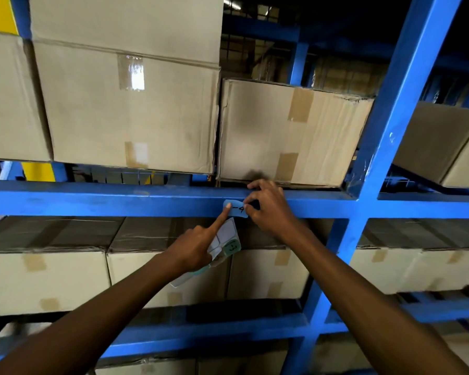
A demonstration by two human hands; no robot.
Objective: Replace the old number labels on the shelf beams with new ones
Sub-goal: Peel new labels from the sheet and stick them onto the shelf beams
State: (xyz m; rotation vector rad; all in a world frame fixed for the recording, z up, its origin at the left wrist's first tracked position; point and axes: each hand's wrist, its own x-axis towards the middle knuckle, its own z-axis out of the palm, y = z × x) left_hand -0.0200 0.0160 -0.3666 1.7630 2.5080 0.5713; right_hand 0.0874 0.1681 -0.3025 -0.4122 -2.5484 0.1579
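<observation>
Both forearms reach up. The left hand clutches a label sheet, forefinger pressing the blue label on the shelf beam; right hand fingers pinch its other end. Cardboard boxes sit above.

Left hand: arm bare, reaching up from lower left; index finger extended straight, tip pressed forward; remaining fingers curled closed around a bundle in the palm. Right hand: arm bare, reaching up from lower right; wrist bent, fingers curled, thumb and fingertips pinched together level with the left fingertip.
</observation>
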